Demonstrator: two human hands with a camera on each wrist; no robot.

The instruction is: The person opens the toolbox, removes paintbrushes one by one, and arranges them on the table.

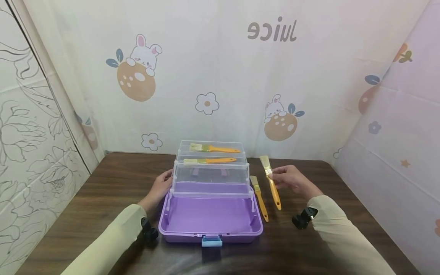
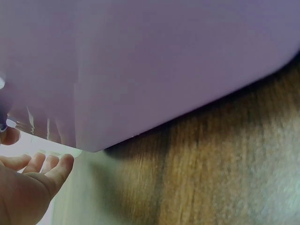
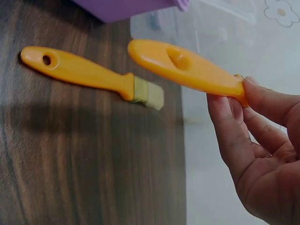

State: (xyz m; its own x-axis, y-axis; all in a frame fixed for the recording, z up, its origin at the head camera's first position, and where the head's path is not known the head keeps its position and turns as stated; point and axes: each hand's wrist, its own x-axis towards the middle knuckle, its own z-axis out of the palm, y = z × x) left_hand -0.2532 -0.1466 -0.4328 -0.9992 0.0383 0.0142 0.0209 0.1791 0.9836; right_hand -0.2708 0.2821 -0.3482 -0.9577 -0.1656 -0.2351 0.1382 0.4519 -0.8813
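My right hand (image 1: pixel 290 178) pinches a flat paintbrush (image 1: pixel 274 191) with an orange handle between thumb and fingers, near the neck, bristles pointing away. Seen from the right wrist, the held handle (image 3: pixel 187 70) is raised above the table. A second paintbrush (image 1: pixel 262 206) lies on the table along the right side of a purple box (image 1: pixel 210 240). The box stands open, with its clear trays (image 1: pixel 211 177) raised in steps at the back. Two more paintbrushes lie across the upper trays, one higher (image 1: pixel 223 149), one lower (image 1: pixel 220 160). My left hand (image 1: pixel 160 190) rests at the trays' left side, fingers loosely extended (image 2: pixel 58 176).
A blue latch (image 1: pixel 211 241) sits on the box's front. Dark wooden tabletop (image 1: pixel 113 191) lies around the box. A patterned curtain (image 1: pixel 220 68) rises behind the table's far edge, and more patterned sheets hang at both sides.
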